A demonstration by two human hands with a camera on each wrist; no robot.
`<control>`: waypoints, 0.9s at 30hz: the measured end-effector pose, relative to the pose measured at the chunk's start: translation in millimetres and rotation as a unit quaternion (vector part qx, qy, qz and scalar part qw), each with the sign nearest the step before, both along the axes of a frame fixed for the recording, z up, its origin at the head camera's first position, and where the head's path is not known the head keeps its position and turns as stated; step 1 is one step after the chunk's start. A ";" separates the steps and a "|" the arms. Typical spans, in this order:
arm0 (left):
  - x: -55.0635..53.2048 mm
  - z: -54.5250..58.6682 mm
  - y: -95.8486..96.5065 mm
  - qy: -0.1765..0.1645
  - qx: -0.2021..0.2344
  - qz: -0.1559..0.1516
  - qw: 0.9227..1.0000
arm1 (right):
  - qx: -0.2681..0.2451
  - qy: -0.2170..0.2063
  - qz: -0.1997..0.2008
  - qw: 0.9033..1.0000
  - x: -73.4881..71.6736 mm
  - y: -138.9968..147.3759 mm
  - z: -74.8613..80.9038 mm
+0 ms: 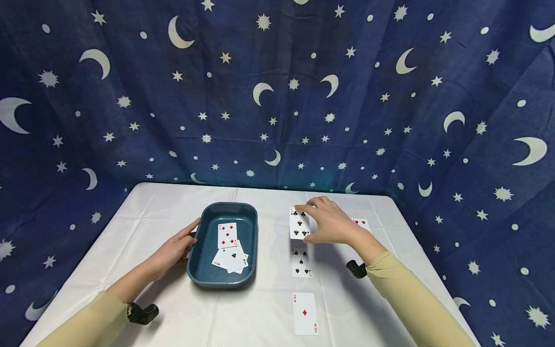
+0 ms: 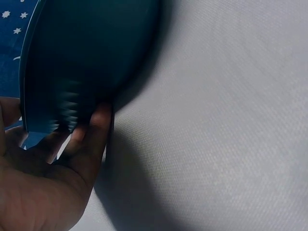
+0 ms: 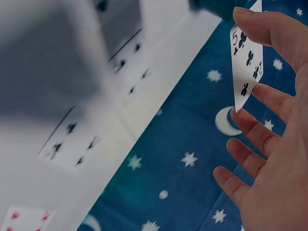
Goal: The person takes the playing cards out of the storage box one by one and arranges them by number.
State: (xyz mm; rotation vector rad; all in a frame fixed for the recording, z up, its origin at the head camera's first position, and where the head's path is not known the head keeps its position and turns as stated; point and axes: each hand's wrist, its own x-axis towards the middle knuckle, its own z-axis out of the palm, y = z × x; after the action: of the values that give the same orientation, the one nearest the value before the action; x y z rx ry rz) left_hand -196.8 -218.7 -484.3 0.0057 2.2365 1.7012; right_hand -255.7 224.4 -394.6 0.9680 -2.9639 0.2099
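My right hand (image 1: 331,222) pinches a five of clubs (image 1: 299,224) by its edges between thumb and fingers, raised above the table. In the right wrist view, the held card (image 3: 248,62) stands on edge and the other fingers are spread. Below it lies a five of spades (image 1: 301,264), with an ace of diamonds (image 1: 305,315) nearer the front. My left hand (image 1: 173,248) grips the left side of a dark blue tray (image 1: 195,270); the left wrist view shows the fingers (image 2: 98,120) against its outer wall. Inside the tray sit a five of diamonds (image 1: 227,236) and several overlapping cards.
A hearts card (image 1: 361,223) lies partly behind my right wrist. Two black-pipped cards, one upper (image 3: 137,60) and one lower (image 3: 72,142), are blurred on the table in the right wrist view. A star-and-moon curtain (image 1: 277,120) hangs behind the white-clothed table (image 1: 160,207).
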 end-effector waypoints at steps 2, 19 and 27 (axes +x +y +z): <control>0.1 0.9 -0.2 0.001 0.002 0.000 1.000 | 0.004 0.003 -0.005 1.000 3.3 10.4 -1.6; -1.2 -0.5 -0.2 0.000 0.000 0.006 1.000 | 0.006 0.003 -0.031 0.999 31.8 80.1 -25.6; -1.3 -2.6 -0.6 -0.001 -0.006 0.003 1.000 | 0.017 -0.013 -0.041 0.999 43.6 97.1 -35.0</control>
State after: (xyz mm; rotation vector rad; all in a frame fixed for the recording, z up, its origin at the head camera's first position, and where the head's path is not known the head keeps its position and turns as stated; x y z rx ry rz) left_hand -198.1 -219.3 -486.9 -0.0057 2.2477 1.6892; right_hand -212.1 321.5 -429.6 0.8501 -3.0343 0.1717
